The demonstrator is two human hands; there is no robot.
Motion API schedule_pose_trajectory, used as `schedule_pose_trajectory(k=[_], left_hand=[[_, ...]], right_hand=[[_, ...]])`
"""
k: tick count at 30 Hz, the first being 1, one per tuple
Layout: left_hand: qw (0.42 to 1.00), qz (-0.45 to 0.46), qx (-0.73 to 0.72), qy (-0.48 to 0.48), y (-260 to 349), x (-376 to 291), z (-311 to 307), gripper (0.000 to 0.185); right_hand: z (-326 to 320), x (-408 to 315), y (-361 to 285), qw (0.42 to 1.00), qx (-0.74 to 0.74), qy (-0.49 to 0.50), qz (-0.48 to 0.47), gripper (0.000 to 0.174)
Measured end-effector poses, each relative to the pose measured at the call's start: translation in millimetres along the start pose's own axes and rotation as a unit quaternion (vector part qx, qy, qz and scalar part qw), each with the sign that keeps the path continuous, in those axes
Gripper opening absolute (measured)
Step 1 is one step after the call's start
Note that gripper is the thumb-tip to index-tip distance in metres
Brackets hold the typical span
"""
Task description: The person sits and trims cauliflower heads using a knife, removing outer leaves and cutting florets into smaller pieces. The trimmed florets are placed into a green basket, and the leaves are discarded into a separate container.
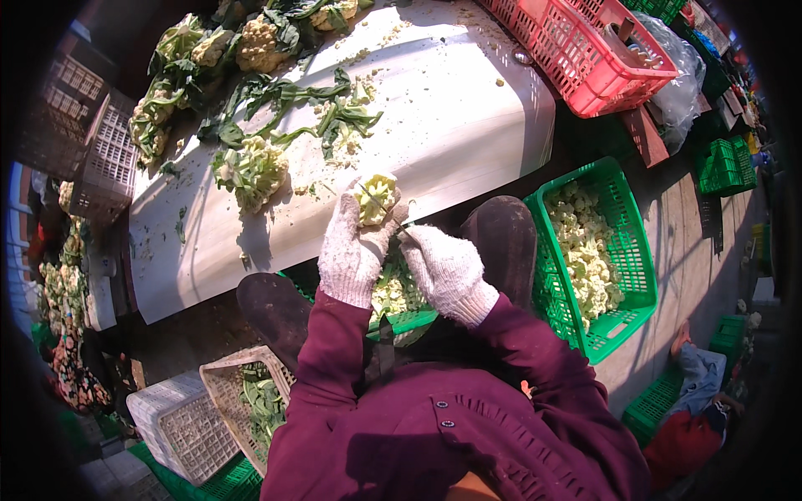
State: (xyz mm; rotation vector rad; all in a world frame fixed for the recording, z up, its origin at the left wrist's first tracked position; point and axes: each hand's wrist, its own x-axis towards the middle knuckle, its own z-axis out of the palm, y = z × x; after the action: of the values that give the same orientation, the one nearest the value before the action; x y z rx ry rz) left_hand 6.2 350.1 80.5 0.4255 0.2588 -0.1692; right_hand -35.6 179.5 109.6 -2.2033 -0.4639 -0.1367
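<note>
In a white knit glove, my left hand (352, 253) holds a small piece of cauliflower (376, 197) above the near edge of the white-covered table (463, 119). My right hand (443, 266), gloved the same way, grips a thin knife (380, 201) whose blade lies across the cauliflower piece. The knife's handle is hidden inside the glove. Below both hands, between my knees, sits a green crate (407, 325) with cauliflower pieces in it. A leafy cauliflower head (254, 172) rests on the table to the left of my hands.
Cauliflower heads with leaves (260, 44) are heaped at the table's far left. A green crate of cut florets (583, 250) stands by my right knee. The red crate (583, 56) is at the back right. A beige crate of leaves (250, 401) and a white crate (188, 426) lie left.
</note>
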Motion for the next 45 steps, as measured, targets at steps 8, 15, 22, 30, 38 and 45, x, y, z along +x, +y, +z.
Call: schedule_pose_trajectory(k=[8,15,22,30,38,45], left_hand=[[0.992,0.077,0.096,-0.032,9.9,-1.9,1.4,0.046],[0.985,0.098,0.14,-0.032,9.4,-0.8,-9.4,0.052],[0.98,-0.053,-0.192,-0.02,-2.7,6.0,-37.5,0.04],[0.992,0.037,-0.112,0.048,-6.4,9.4,-44.4,0.039],[0.97,-0.015,-0.23,0.071,-2.3,8.9,-45.0,0.04],[0.998,0.043,-0.038,0.03,2.2,9.4,-41.6,0.041]], right_hand=[[5.0,-4.0,3.8,0.993,-0.071,-0.081,0.05,0.016],[13.4,0.8,-1.3,0.987,-0.069,-0.111,0.096,0.019],[28.3,26.8,-0.9,0.945,-0.173,-0.227,0.157,0.02],[34.9,22.6,1.9,0.961,-0.173,-0.18,0.123,0.018],[41.4,23.4,17.7,0.96,-0.171,-0.195,0.101,0.018],[26.1,13.8,17.4,0.987,-0.08,-0.127,0.063,0.019]])
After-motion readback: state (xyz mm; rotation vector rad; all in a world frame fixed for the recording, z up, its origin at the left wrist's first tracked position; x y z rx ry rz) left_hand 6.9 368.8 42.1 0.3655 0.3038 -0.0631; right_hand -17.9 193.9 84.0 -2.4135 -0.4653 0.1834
